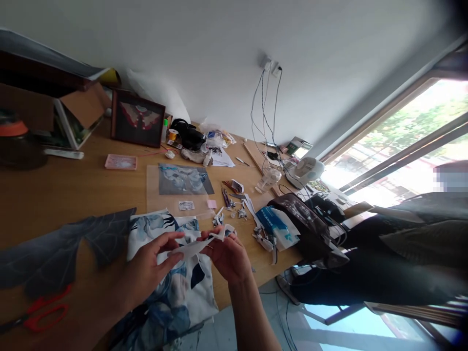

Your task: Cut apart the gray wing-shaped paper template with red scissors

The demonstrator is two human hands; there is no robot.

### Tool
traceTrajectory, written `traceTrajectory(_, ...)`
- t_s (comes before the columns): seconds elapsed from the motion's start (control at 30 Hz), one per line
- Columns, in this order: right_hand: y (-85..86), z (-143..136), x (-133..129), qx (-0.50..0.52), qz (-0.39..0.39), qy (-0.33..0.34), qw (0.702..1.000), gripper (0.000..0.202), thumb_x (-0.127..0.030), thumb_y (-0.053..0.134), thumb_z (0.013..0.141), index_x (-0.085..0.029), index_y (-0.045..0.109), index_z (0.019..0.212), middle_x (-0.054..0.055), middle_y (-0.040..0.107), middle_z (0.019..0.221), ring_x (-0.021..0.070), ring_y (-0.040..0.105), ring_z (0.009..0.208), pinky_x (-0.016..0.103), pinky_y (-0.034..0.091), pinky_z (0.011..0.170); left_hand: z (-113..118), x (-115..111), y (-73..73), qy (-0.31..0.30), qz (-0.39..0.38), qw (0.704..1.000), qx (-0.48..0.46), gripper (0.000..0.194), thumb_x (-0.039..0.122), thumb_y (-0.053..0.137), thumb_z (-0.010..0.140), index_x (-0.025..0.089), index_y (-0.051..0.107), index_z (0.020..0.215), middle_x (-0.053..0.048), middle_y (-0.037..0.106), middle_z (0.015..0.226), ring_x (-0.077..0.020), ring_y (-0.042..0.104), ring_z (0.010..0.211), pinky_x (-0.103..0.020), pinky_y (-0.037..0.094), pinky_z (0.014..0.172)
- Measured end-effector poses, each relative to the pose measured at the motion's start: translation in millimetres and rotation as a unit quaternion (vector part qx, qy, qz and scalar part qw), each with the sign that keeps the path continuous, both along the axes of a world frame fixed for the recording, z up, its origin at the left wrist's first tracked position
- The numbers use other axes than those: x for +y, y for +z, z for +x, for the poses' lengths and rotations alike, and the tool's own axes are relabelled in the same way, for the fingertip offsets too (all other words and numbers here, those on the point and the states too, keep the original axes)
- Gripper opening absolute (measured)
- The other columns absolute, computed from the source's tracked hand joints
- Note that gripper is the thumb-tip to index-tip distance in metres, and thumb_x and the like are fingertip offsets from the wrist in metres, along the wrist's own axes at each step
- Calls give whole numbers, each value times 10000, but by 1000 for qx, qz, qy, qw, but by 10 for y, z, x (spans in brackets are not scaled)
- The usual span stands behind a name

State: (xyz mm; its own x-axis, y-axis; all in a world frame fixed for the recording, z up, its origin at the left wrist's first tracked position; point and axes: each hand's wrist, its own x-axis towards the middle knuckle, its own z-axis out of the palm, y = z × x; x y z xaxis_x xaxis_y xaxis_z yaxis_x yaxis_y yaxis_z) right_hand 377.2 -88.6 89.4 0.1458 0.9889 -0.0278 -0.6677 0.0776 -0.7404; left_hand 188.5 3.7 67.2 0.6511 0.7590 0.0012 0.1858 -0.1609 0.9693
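Note:
My left hand point(148, 265) and my right hand point(226, 256) together hold a small white cut-out paper piece point(197, 245) just above the wooden table point(66, 195). Fingers of both hands pinch its edges, the left at its left end, the right at its right end. Beneath the hands lies a blue-and-white printed sheet point(179, 292) hanging over the table's front edge. Several small paper scraps point(234, 207) lie just beyond my right hand.
Red-handled scissors point(40, 312) lie at front left on a dark printed sheet point(54, 253). A clear sleeve with a print point(183, 180), a pink box point(120, 162), a framed picture point(137, 118), a blue tissue pack point(274, 224) and cables stand farther back. Another person point(383, 258) sits at right.

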Motion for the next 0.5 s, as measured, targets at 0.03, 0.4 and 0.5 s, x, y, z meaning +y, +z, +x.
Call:
traceTrajectory(0.03, -31, -20, -10, 3, -1, -5, 1000, 211, -325, 773, 759, -193, 706, 910, 71, 752, 995, 222, 698, 974, 358, 563, 860, 10, -2, 4, 1, 21, 1000, 0, 303, 447, 596, 843, 245, 676, 1055, -45, 733, 942, -222, 704, 908, -310, 583, 789)
traceTrajectory(0.4, -329, -58, -111, -15, -115, -115, 987, 217, -254, 817, 707, -187, 633, 800, 68, 754, 961, 199, 712, 893, 320, 575, 798, -187, 36, -165, 55, 397, 915, -47, 139, 154, 557, 901, 236, 613, 999, -13, 667, 919, -143, 667, 887, -231, 542, 811)
traceTrajectory(0.5, -384, -143, -110, -95, -139, -140, 976, 252, -330, 799, 708, -191, 607, 794, 63, 746, 924, 191, 700, 807, 328, 582, 728, -286, 20, -240, 57, 449, 891, -43, 180, 133, 581, 873, 265, 651, 974, 6, 686, 953, -161, 668, 951, -290, 526, 926)
